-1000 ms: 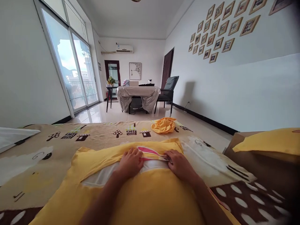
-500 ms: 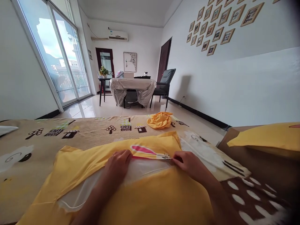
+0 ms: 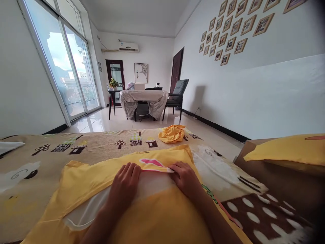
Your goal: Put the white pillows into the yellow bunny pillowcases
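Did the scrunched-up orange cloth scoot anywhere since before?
No, it hasn't gone any way. The orange cloth lies just right of the same printed house on the blanket, as before.

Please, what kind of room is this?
Probably a bedroom or living space with a work corner: a patterned blanket lies in front, with a covered table and black armchair beyond.

Matt, creased yellow cloth cover point(image 3: 86, 176); glossy floor point(image 3: 99, 122).

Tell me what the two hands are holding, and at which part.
Left hand and right hand both grip the yellow cover, at its opening's far edge, beside the pink print.
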`<action>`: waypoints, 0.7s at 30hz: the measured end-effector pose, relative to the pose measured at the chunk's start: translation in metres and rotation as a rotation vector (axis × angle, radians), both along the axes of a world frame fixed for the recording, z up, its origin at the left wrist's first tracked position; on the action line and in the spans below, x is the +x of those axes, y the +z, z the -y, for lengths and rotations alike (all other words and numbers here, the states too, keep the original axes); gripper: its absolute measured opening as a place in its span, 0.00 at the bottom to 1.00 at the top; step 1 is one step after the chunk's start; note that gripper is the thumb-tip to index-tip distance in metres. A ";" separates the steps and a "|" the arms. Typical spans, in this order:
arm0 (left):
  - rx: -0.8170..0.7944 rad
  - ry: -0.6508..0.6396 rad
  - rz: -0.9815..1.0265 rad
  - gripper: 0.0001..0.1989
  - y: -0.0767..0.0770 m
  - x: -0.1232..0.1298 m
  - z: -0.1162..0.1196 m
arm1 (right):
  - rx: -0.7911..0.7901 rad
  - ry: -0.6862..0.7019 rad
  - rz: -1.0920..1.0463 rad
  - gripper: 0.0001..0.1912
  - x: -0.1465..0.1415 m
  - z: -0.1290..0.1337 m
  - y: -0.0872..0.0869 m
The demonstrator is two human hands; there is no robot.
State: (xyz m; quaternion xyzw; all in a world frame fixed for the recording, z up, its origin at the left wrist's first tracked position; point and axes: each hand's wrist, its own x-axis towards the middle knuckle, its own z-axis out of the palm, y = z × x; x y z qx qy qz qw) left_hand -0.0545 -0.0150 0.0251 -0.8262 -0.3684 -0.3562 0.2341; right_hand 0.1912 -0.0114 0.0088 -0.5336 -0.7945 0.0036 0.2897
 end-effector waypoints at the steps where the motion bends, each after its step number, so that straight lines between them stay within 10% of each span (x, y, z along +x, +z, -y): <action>1: 0.005 -0.016 0.015 0.08 0.002 0.000 0.003 | 0.052 0.008 -0.016 0.12 0.000 0.001 0.001; 10: -0.046 -0.005 0.117 0.08 0.008 0.005 0.023 | 0.122 0.213 -0.095 0.11 -0.011 0.011 0.004; 21: -0.784 0.236 -0.125 0.23 0.028 0.018 0.047 | -0.112 0.195 -0.337 0.09 -0.006 0.013 0.011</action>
